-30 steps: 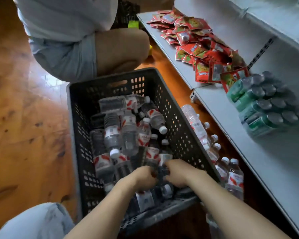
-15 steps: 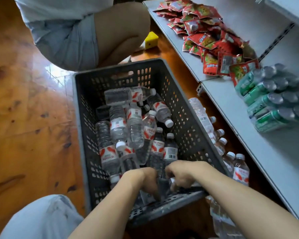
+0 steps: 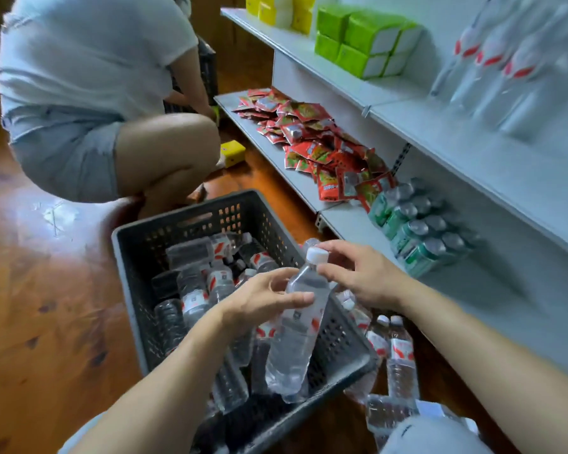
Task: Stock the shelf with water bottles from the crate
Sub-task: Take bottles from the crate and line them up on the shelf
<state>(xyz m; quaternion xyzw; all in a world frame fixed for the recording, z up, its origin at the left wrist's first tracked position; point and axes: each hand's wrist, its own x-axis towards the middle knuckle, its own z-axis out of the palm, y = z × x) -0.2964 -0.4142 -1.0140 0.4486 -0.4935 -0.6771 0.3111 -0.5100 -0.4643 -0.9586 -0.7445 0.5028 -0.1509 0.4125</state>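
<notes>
— Big white shelf (image 3: 473, 165) fills the right of frame, wooden floor (image 3: 46, 290) left, grey crate (image 3: 128, 257) centre.

— And the water bottle (image 3: 297, 326)?

— Mid-frame over the crate; left hand (image 3: 259, 303) curled round its body, right hand (image 3: 358, 276) pinching near the cap (image 3: 317, 256). I'd support the base, then stand it upright.

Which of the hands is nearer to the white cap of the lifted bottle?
Right. The right hand has its fingers at the white cap; the left hand grips the bottle lower, around its body.
</notes>
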